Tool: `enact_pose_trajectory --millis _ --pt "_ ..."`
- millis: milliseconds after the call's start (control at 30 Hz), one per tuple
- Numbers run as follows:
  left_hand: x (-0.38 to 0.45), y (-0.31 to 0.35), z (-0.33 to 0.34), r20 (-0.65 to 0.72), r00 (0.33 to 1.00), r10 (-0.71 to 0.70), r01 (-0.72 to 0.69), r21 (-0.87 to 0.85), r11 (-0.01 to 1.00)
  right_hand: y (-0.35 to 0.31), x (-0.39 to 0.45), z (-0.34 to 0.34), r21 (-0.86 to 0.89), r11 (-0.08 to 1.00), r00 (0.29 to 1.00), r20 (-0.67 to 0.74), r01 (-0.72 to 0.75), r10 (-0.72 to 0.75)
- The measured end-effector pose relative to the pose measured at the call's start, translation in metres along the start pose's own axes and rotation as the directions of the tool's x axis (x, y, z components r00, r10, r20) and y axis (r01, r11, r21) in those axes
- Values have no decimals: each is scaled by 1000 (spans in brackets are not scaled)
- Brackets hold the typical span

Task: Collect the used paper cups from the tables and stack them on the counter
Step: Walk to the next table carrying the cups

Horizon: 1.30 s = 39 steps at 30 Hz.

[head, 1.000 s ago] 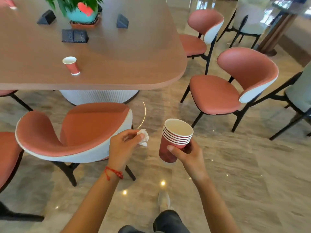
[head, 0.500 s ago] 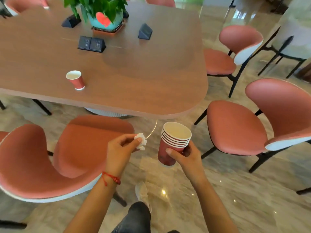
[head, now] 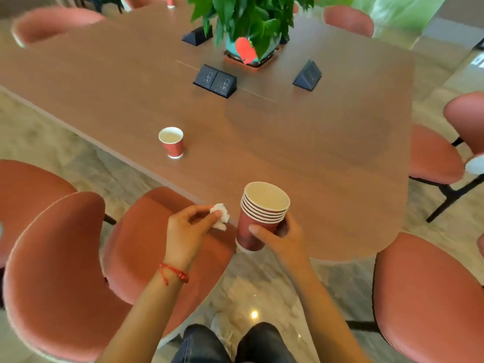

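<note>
My right hand [head: 281,235] grips a stack of several red paper cups [head: 258,218], held upright over the near edge of the brown table [head: 314,153]. My left hand [head: 187,229] pinches a crumpled white tissue [head: 220,216] just left of the stack. A single red paper cup [head: 172,142] stands upright on the table, up and to the left of both hands. Another red cup [head: 170,1] shows at the table's far edge, cut off by the frame.
Pink chairs ring the table: one [head: 162,247] directly under my left hand, another [head: 52,271] at lower left, another [head: 429,299] at lower right. A potted plant [head: 246,24], a black socket box [head: 215,80] and black wedge stands [head: 307,76] sit mid-table.
I have moved closer to the table, so the hands now hang over its near edge. The grips on the cup stack and the tissue are unchanged.
</note>
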State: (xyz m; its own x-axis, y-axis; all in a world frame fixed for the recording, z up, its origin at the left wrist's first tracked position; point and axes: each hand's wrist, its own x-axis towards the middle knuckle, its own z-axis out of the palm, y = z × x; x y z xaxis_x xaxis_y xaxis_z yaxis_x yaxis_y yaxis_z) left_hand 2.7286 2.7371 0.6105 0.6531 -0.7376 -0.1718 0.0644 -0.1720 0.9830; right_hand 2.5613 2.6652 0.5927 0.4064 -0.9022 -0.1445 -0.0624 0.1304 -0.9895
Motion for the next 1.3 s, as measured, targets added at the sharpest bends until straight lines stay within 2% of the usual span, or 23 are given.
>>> enact_pose_trajectory --millis 200,367,567,833,1000,1167,1300 --pt "36 4 -15 -198 980 -24 7 -88 996 -5 74 24 4 1000 980 198 -20 19" --pt "72 6 -14 -398 917 -30 1 -73 997 -10 139 37 42 999 925 381 -27 9" --pt "105 14 -3 -516 855 -50 -4 -104 995 -23 209 47 25 1000 886 464 -17 4" --pt "152 11 -17 -592 802 -82 37 -87 996 -18 263 85 11 1000 859 511 13 -17" --pt "186 -3 -32 -586 805 -92 73 -56 996 -10 287 119 21 1000 877 480 -4 -6" --pt "213 -13 -46 -580 799 -157 89 -145 985 -8 316 160 39 999 902 431 -4 -13" --pt "225 -22 -60 -581 795 -174 114 -139 984 0 338 192 15 1000 914 405 26 -30"
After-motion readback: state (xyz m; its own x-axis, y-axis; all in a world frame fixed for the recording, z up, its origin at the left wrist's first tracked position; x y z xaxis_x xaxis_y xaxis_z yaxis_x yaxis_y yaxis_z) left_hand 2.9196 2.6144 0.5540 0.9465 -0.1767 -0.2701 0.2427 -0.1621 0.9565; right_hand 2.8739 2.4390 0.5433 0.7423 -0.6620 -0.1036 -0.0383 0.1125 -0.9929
